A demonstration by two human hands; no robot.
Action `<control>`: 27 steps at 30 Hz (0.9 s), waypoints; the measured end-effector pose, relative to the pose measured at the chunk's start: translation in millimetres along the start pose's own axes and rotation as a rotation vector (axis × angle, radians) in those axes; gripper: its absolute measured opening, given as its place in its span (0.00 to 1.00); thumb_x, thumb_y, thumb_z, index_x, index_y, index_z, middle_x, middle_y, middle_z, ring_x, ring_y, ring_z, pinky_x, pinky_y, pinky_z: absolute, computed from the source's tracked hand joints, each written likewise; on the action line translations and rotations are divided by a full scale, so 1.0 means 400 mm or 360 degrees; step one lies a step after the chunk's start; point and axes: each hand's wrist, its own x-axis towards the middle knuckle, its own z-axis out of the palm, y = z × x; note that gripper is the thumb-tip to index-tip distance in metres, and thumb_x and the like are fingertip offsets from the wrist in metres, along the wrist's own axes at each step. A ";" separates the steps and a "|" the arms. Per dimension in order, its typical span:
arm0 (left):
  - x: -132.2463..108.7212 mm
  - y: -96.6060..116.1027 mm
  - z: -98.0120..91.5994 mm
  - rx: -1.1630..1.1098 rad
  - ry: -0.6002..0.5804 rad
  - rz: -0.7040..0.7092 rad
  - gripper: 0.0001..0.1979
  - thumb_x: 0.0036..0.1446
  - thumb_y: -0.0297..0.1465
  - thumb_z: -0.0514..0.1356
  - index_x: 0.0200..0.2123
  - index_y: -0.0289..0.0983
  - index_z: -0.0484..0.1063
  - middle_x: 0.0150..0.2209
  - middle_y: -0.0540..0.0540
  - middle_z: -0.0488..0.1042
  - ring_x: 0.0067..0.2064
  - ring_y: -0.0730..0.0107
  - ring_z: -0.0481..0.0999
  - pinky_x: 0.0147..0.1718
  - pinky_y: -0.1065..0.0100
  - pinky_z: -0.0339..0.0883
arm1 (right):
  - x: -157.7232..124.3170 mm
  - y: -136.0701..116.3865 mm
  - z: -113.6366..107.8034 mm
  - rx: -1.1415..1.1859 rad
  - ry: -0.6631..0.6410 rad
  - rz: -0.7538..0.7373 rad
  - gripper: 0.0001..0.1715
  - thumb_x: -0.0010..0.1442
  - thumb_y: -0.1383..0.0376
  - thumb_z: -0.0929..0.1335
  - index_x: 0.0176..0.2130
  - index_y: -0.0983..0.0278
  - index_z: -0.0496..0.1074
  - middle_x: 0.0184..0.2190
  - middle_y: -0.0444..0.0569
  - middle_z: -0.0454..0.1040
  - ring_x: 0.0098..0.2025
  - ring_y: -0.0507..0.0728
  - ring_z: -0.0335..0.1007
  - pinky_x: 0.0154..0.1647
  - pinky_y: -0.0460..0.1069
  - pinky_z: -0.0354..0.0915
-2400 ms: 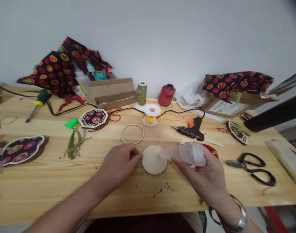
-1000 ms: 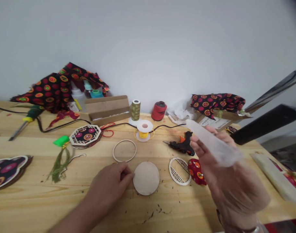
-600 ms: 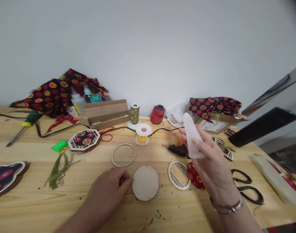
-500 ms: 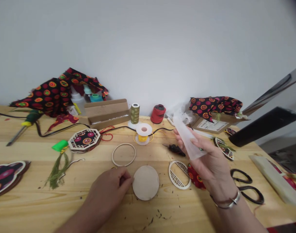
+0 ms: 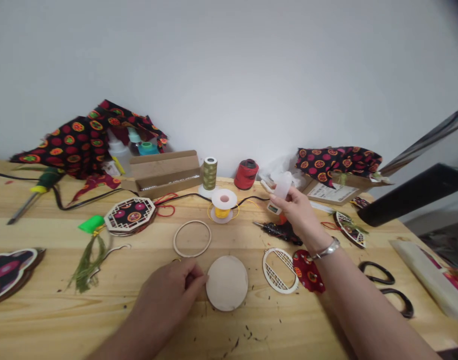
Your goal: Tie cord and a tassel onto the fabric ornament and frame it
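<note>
My left hand (image 5: 172,292) rests on the table with thumb and forefinger closed at the left edge of a plain round wooden disc (image 5: 227,284). Farther back, my right hand (image 5: 298,212) grips a translucent white plastic bottle (image 5: 283,185). Its small label shows below the bottle's pale upper part, and a bit of orange shows beside my fingers. Behind the disc lies a thin wooden ring (image 5: 175,240). To the right are an oval wooden lattice frame (image 5: 268,276) and a piece of red patterned fabric (image 5: 307,272), just beyond my right wrist.
A dark-handled pointed tool (image 5: 277,232) lies under my right hand. Thread spools (image 5: 210,173) and an open cardboard box (image 5: 169,181) line the wall. Black scissors (image 5: 399,297) sit at right. A screwdriver (image 5: 30,202), green tassel (image 5: 88,262) and octagonal ornament (image 5: 129,215) occupy the left.
My right hand has reached away toward the wall with the white bottle, which now stands more upright. The fabric by the oval frame has come into fuller view. My left hand stays put.
</note>
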 end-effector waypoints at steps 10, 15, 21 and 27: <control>-0.003 -0.001 0.000 -0.0050 -0.0021 -0.0020 0.10 0.54 0.34 0.52 0.25 0.40 0.70 0.25 0.49 0.76 0.30 0.63 0.74 0.30 0.66 0.59 | 0.027 0.046 0.020 -0.0248 -0.0112 0.0009 0.14 0.44 0.60 0.71 0.30 0.68 0.72 0.24 0.45 0.72 0.26 0.53 0.65 0.26 0.48 0.60; -0.005 0.003 -0.005 -0.0075 -0.0027 -0.0011 0.11 0.55 0.35 0.52 0.26 0.40 0.70 0.25 0.50 0.75 0.30 0.64 0.73 0.30 0.66 0.60 | 0.035 0.043 0.003 -0.0411 -0.0148 0.0004 0.12 0.45 0.63 0.70 0.30 0.69 0.73 0.22 0.45 0.72 0.24 0.53 0.65 0.26 0.48 0.60; -0.005 -0.001 -0.005 -0.0141 0.0036 -0.0007 0.11 0.55 0.37 0.52 0.28 0.41 0.71 0.25 0.51 0.76 0.29 0.64 0.74 0.29 0.68 0.62 | -0.057 -0.029 -0.100 -0.0819 0.0039 -0.0132 0.12 0.49 0.64 0.68 0.35 0.67 0.74 0.31 0.51 0.75 0.31 0.56 0.68 0.32 0.51 0.62; -0.016 -0.006 -0.003 -0.0369 0.0510 -0.0012 0.09 0.53 0.39 0.55 0.33 0.43 0.72 0.32 0.52 0.78 0.36 0.64 0.75 0.33 0.71 0.65 | -0.288 -0.005 -0.198 -0.1288 -0.0311 -0.0304 0.11 0.58 0.63 0.64 0.29 0.62 0.74 0.26 0.48 0.75 0.26 0.56 0.70 0.27 0.49 0.63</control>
